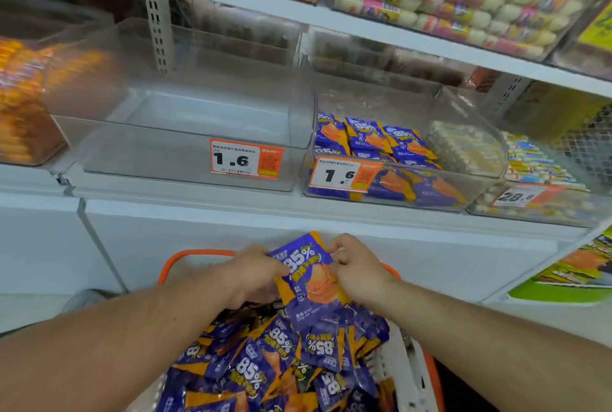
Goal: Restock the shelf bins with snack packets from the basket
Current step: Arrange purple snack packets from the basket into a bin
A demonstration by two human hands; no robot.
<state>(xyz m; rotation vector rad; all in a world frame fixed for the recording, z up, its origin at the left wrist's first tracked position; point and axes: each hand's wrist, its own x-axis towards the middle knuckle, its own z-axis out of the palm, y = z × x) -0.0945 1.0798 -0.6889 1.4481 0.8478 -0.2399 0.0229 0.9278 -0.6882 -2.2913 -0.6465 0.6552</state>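
Note:
A white basket with an orange rim (430,375) sits below me, heaped with several purple-and-orange snack packets (265,365). Above the heap, my left hand (255,274) and my right hand (354,266) both grip a bunch of the same packets (311,276), one hand on each side. On the shelf ahead, a clear bin (185,163) with a 1.6 price tag holds nothing. The clear bin (463,160) to its right, also tagged 1.6, is partly filled with matching purple packets (374,140).
Bins of orange snacks (23,107) stand at far left, and bins of pale wrapped sweets (536,166) at right. The upper shelf (298,11) carries more full bins and a 29.8 tag. A white cabinet front (198,229) runs below the shelf.

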